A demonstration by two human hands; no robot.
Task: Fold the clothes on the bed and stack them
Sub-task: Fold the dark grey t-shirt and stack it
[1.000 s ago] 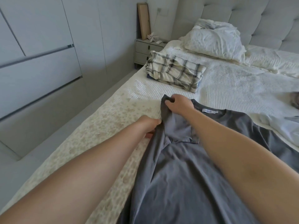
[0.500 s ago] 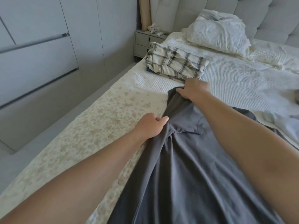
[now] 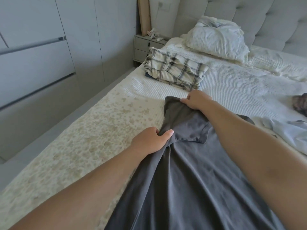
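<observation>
A dark grey T-shirt (image 3: 191, 180) lies lengthwise on the bed (image 3: 116, 123), folded along its left side with the sleeve turned over onto the body. My left hand (image 3: 149, 140) pinches the folded edge at the armpit. My right hand (image 3: 196, 100) grips the shirt's top corner at the shoulder, just short of a stack of folded clothes (image 3: 176, 70) topped by a cream plaid piece.
A crumpled white pillow (image 3: 217, 39) sits at the padded headboard. Pale blue cloth (image 3: 289, 131) and a dark patterned item (image 3: 300, 103) lie at the right. A nightstand (image 3: 146, 47) stands past the bed's corner, with wardrobe doors (image 3: 41, 63) along the left.
The shirt's left side and sleeve have been folded over onto the body. My right hand moved up toward the plaid stack, stretching the fold; the collar label is now hidden.
</observation>
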